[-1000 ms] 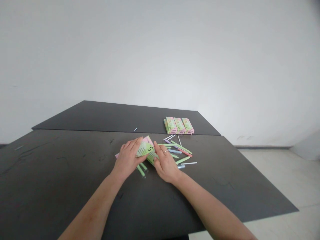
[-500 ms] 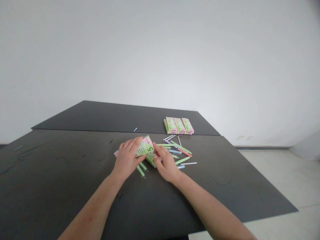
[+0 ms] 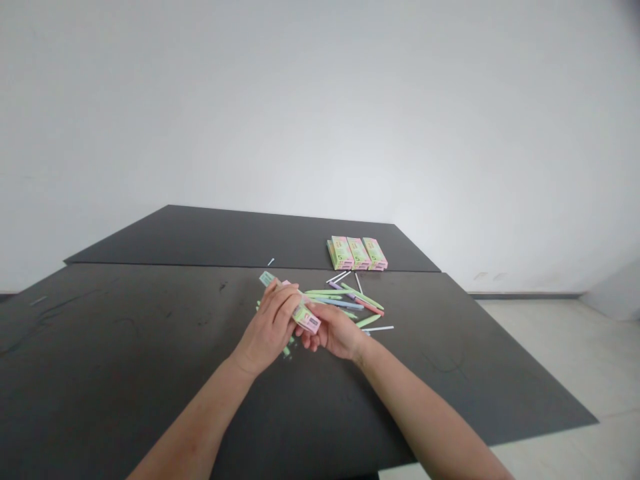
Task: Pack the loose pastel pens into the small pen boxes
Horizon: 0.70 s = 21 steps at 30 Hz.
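My left hand (image 3: 270, 323) is wrapped over a small pink-and-green carton (image 3: 307, 319), held at a slant above the table. The carton's pink end points towards me and to the right. From the other side, my right hand (image 3: 337, 330) grips the same carton, thumb on top and fingers curled beneath. A pale green end piece (image 3: 267, 278) sticks out beyond my left fingers; I cannot tell whether it is a flap or a second carton. Under and beside my hands lie several pens, among them a green pen (image 3: 369, 321) and a blue pen (image 3: 345, 304).
Several matching cartons (image 3: 357, 253) marked 5 stand grouped on the far dark table panel. White sticks (image 3: 379, 328) and a red pen (image 3: 373, 307) lie right of my hands. A small pale stick (image 3: 271, 261) is near the seam. A white wall rises behind.
The carton in my left hand has been turned, so its pink end now faces me instead of the side marked 5. My right hand has moved lower, its fingers now underneath.
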Each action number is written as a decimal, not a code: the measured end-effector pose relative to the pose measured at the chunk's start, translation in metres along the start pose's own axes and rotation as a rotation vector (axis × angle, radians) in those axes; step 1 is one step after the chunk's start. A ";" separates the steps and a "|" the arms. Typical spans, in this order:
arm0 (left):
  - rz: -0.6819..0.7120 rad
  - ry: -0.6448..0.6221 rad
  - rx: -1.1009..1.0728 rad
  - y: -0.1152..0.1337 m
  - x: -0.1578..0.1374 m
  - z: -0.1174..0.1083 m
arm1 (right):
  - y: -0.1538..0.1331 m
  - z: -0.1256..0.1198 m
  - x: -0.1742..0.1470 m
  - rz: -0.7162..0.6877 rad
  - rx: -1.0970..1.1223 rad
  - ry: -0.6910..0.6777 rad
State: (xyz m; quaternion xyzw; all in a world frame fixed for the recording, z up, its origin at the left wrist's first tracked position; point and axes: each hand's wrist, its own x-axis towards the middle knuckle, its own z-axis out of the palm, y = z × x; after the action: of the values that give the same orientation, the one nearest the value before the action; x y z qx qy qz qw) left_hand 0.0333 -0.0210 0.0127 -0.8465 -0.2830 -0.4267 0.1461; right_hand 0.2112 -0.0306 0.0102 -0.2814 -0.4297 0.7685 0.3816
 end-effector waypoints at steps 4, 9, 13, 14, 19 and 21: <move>0.006 0.000 -0.032 -0.001 0.002 -0.002 | -0.001 0.003 -0.001 -0.075 0.048 0.043; -0.059 -0.100 -0.043 -0.006 0.001 -0.003 | -0.001 0.002 0.001 -0.181 -0.014 0.142; -0.232 -0.058 0.024 -0.014 -0.003 0.002 | -0.006 -0.014 0.008 -0.246 -0.149 0.264; -0.270 -0.038 0.040 -0.016 -0.004 0.003 | -0.008 -0.020 0.011 -0.247 -0.195 0.300; -0.319 -0.019 0.040 -0.017 -0.007 0.005 | -0.038 -0.055 0.041 -0.099 -0.743 0.616; -0.318 -0.027 0.019 -0.015 -0.007 0.004 | -0.052 -0.067 0.058 -0.066 -0.833 0.682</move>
State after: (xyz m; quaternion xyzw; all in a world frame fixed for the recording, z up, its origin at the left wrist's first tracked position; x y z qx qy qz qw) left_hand 0.0240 -0.0096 0.0046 -0.7953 -0.4194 -0.4303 0.0809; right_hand 0.2482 0.0653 0.0183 -0.6290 -0.5584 0.3854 0.3795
